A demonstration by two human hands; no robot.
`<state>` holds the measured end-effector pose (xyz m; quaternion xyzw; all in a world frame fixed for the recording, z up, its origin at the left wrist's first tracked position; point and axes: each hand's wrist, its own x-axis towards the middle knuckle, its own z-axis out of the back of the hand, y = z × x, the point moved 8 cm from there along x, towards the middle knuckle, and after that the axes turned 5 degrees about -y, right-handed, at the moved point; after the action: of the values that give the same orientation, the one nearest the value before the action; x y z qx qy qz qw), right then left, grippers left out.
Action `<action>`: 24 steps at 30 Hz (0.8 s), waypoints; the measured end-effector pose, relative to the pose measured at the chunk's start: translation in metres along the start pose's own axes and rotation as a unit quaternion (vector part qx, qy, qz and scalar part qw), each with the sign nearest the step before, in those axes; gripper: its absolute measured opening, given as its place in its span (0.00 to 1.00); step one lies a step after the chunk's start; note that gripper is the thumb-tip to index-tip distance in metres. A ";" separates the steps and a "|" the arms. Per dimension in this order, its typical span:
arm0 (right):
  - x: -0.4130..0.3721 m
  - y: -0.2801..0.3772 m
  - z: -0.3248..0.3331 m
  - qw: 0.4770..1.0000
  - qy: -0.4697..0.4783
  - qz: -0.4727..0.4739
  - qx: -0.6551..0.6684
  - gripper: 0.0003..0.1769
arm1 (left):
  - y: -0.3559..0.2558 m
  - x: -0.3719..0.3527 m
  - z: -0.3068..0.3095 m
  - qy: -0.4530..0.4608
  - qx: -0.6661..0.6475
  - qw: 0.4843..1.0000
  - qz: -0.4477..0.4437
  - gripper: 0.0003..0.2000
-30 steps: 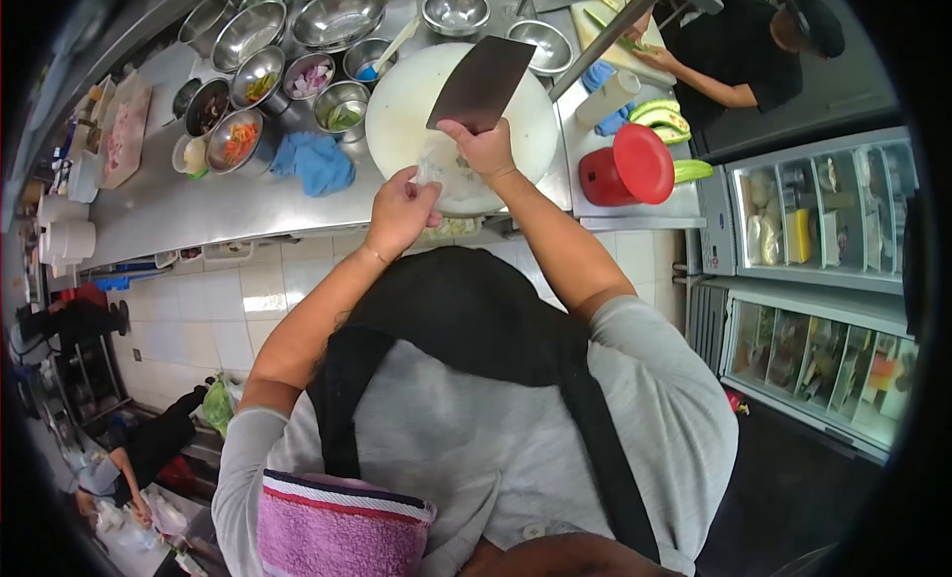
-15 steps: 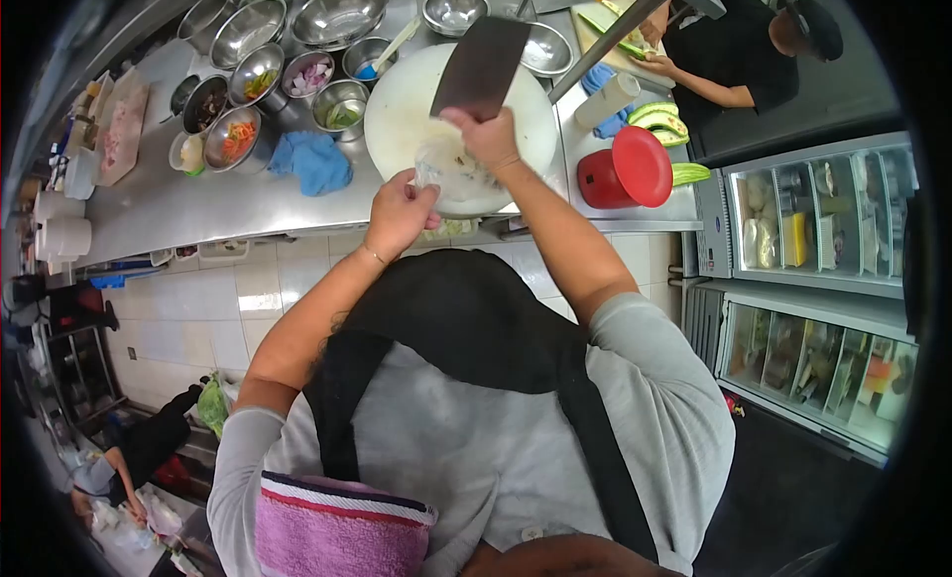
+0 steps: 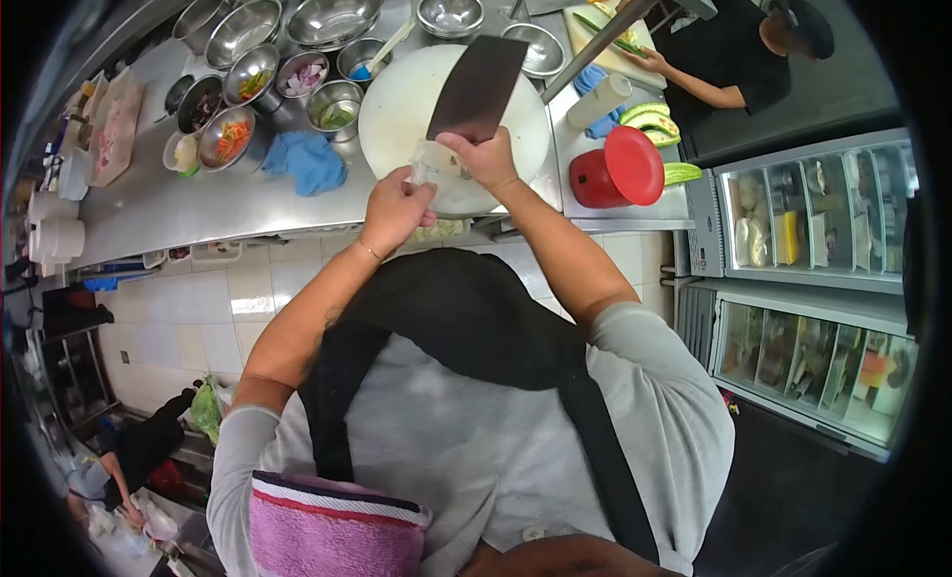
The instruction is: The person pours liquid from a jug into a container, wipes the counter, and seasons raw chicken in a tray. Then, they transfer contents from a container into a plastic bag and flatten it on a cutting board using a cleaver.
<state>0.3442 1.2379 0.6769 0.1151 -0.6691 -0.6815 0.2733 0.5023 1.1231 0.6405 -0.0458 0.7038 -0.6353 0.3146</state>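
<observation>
My right hand [image 3: 484,158] grips a wide dark cleaver [image 3: 479,89], its blade pointing away from me over the round white chopping board [image 3: 389,116]. Pinched in the fingers of my left hand [image 3: 399,202] is a see-through plastic bag [image 3: 426,166], held over the near part of the board. The bag reaches across to my right hand, whose fingers overlap it in this view. Some small dark bits show close to my right hand.
Left of the board stand several steel bowls, among them ones with carrot strips [image 3: 233,141] and chopped onion [image 3: 303,78]. A blue cloth [image 3: 305,163] lies beside them. To the right are a red container [image 3: 605,173], a squeeze bottle [image 3: 598,99] and a co-worker [image 3: 739,57] handling green vegetables.
The plastic bag, spread wide before, is now narrower and gathered between my hands. The cleaver has dipped slightly toward me. The co-worker's hands have shifted over the vegetables.
</observation>
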 end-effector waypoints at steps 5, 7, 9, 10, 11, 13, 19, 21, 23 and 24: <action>-0.010 -0.003 -0.003 1.000 -0.011 0.015 -0.004 0.14 | 0.000 -0.008 -0.001 0.025 0.013 1.000 -0.004 0.31; -0.007 -0.020 0.005 0.999 -0.021 -0.020 -0.034 0.14 | 0.004 -0.007 -0.005 0.021 0.016 1.000 -0.007 0.30; 0.010 -0.021 0.031 1.000 -0.018 -0.013 0.015 0.15 | 0.008 -0.014 -0.002 0.010 0.019 1.000 -0.002 0.30; 0.022 -0.016 0.043 0.998 -0.013 0.002 0.064 0.16 | 0.002 -0.013 0.000 0.005 0.029 1.000 0.001 0.30; 0.027 0.013 0.050 0.999 -0.023 0.024 0.038 0.17 | 0.000 -0.013 0.001 0.000 0.039 0.999 0.008 0.31; 0.023 0.032 0.071 0.999 0.015 -0.012 0.030 0.16 | 0.007 -0.009 0.003 0.003 0.034 0.999 0.001 0.31; 0.011 -0.010 0.067 0.993 -0.120 0.010 -0.005 0.13 | 0.000 -0.003 -0.002 0.005 0.007 0.999 -0.044 0.31; 0.011 -0.002 0.070 0.993 -0.118 -0.006 0.023 0.13 | 0.004 -0.009 -0.002 0.005 0.016 0.999 -0.033 0.31; 0.001 -0.012 0.056 0.990 -0.130 0.045 0.003 0.11 | 0.009 -0.007 -0.005 0.016 0.022 0.999 -0.034 0.33; -0.005 -0.001 0.051 0.985 -0.143 0.098 -0.019 0.13 | 0.005 -0.010 -0.006 0.022 0.025 0.999 -0.036 0.33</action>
<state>0.3220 1.2836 0.6789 -0.0546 -0.6963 -0.6734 0.2422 0.5094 1.1339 0.6397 -0.0497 0.6921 -0.6647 0.2769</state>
